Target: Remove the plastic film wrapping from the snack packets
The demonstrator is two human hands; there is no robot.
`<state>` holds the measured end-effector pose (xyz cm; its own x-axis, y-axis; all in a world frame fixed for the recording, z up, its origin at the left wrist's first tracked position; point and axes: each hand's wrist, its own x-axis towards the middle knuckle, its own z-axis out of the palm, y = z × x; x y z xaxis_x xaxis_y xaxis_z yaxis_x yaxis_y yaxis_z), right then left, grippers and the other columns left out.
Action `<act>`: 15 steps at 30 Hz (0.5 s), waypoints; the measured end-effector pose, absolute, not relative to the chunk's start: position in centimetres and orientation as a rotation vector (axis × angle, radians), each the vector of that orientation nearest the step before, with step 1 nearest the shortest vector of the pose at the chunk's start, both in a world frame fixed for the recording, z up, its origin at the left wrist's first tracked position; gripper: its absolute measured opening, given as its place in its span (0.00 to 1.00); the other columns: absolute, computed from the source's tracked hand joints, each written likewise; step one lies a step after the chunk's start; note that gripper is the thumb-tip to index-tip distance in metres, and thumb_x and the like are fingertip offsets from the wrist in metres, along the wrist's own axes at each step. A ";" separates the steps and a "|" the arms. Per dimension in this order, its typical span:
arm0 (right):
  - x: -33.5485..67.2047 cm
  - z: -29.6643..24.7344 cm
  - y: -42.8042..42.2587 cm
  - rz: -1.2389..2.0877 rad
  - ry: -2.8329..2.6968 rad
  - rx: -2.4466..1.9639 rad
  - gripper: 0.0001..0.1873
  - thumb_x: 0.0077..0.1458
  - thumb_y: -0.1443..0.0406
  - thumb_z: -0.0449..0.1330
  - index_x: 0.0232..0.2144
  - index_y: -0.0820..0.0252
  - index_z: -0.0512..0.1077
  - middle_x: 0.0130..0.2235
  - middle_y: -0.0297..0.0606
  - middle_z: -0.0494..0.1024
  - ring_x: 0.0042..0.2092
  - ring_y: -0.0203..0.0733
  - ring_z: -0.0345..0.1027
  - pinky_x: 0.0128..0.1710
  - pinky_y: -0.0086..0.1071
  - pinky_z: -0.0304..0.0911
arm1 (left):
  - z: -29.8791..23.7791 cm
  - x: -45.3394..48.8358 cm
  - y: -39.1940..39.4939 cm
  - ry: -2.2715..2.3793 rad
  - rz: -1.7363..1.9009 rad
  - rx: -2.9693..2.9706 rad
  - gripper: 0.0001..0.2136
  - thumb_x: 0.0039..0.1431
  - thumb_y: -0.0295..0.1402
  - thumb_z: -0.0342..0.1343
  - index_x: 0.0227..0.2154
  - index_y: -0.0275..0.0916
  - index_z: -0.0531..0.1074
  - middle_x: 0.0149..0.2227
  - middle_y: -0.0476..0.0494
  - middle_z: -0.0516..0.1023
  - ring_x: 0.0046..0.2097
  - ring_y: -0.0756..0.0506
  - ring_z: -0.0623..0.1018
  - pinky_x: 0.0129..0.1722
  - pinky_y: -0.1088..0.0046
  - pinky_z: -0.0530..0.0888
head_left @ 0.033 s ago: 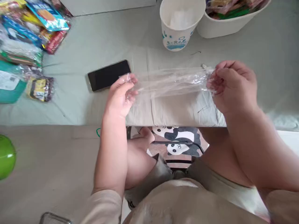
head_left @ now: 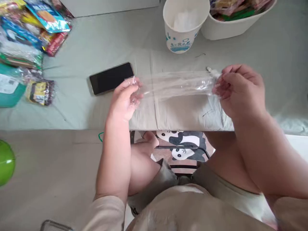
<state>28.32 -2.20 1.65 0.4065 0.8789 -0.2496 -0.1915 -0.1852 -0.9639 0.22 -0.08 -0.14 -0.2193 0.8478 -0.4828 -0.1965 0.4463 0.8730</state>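
A strip of clear plastic film [head_left: 178, 85], possibly a flattened bag, stretches between my two hands over the front part of the covered table. My left hand [head_left: 126, 98] pinches its left end, close to the near right corner of a dark-screened phone [head_left: 112, 78]. The right end is gripped in the closed fingers of my right hand [head_left: 240, 86]. Beside the right fingers, partly behind the film, a small white piece [head_left: 213, 72] shows; I cannot make out what it is. Beyond the film stands a white paper cup [head_left: 180, 41] with blue print and whitish material inside.
Packaged snacks [head_left: 36, 29] are heaped at the back left, with a small yellow-and-dark packet [head_left: 40, 92] in front. A white bin [head_left: 238, 28] of wrapped items stands at the back right. Below the table edge is a panda-print surface [head_left: 184, 150]; a green round object [head_left: 6, 163] sits far left.
The view has shifted very slightly. Both hands keep hold of the plastic film in nearly the same place, and its shine and folds differ a little.
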 end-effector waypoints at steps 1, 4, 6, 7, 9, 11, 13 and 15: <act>29.0 1.5 -2.6 1.094 -0.700 -1.473 0.10 0.49 0.77 0.56 0.24 0.60 0.72 0.18 0.28 0.69 0.20 0.30 0.62 0.25 0.27 0.60 | -0.3 0.4 -0.2 1.499 1.072 0.628 0.03 0.53 0.29 0.65 0.29 0.42 0.77 0.36 0.51 0.82 0.26 0.54 0.80 0.16 0.83 0.66; 30.5 1.2 -3.9 1.042 -0.890 -1.627 0.08 0.50 0.76 0.59 0.27 0.60 0.74 0.19 0.29 0.72 0.24 0.32 0.69 0.29 0.28 0.62 | -0.5 1.0 -0.5 1.562 1.067 0.695 0.09 0.52 0.34 0.69 0.25 0.41 0.73 0.35 0.50 0.81 0.32 0.50 0.83 0.21 0.81 0.72; 30.9 1.2 -4.6 0.985 -1.045 -1.753 0.07 0.52 0.74 0.62 0.31 0.58 0.76 0.18 0.29 0.73 0.28 0.38 0.75 0.32 0.30 0.64 | -0.6 1.4 -0.6 1.609 1.079 0.745 0.10 0.52 0.35 0.69 0.25 0.42 0.73 0.35 0.49 0.81 0.35 0.48 0.84 0.22 0.81 0.73; 30.9 1.2 -4.8 0.975 -1.100 -1.811 0.06 0.53 0.73 0.62 0.33 0.58 0.76 0.17 0.29 0.73 0.29 0.41 0.78 0.33 0.32 0.66 | -0.7 1.5 -0.7 1.629 1.093 0.779 0.09 0.54 0.35 0.68 0.25 0.42 0.73 0.35 0.49 0.80 0.34 0.49 0.83 0.22 0.80 0.72; 30.8 1.2 -5.2 0.989 -1.183 -1.889 0.06 0.55 0.71 0.62 0.36 0.57 0.77 0.17 0.29 0.73 0.33 0.45 0.80 0.35 0.35 0.68 | -1.0 1.6 -0.6 1.673 1.137 0.859 0.08 0.59 0.33 0.64 0.26 0.41 0.73 0.33 0.49 0.79 0.32 0.50 0.82 0.23 0.79 0.70; 30.7 1.1 -5.5 1.018 -1.259 -1.954 0.08 0.56 0.68 0.63 0.39 0.57 0.77 0.18 0.31 0.76 0.32 0.47 0.80 0.33 0.36 0.68 | -1.6 1.4 -0.3 1.716 1.190 0.950 0.09 0.63 0.28 0.59 0.25 0.39 0.73 0.28 0.51 0.75 0.30 0.51 0.79 0.24 0.77 0.68; 30.7 0.7 -5.7 1.034 -1.364 -1.984 0.12 0.57 0.63 0.63 0.44 0.56 0.78 0.21 0.31 0.78 0.28 0.46 0.77 0.30 0.36 0.66 | -2.3 0.9 0.1 1.735 1.245 1.105 0.11 0.63 0.22 0.57 0.25 0.37 0.74 0.25 0.53 0.72 0.28 0.52 0.75 0.27 0.75 0.65; 31.0 0.3 -6.0 1.037 -1.495 -1.947 0.17 0.58 0.58 0.63 0.48 0.56 0.77 0.22 0.32 0.79 0.26 0.45 0.76 0.30 0.39 0.67 | -3.0 0.0 0.7 1.736 1.298 1.312 0.11 0.60 0.17 0.57 0.26 0.36 0.75 0.26 0.53 0.73 0.31 0.53 0.72 0.32 0.74 0.65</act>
<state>30.97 -6.02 0.25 0.1195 0.9527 -0.2795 0.5958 -0.2940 -0.7474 0.02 0.69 -3.03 -0.3327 0.9386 0.0916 0.3536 0.0341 0.9348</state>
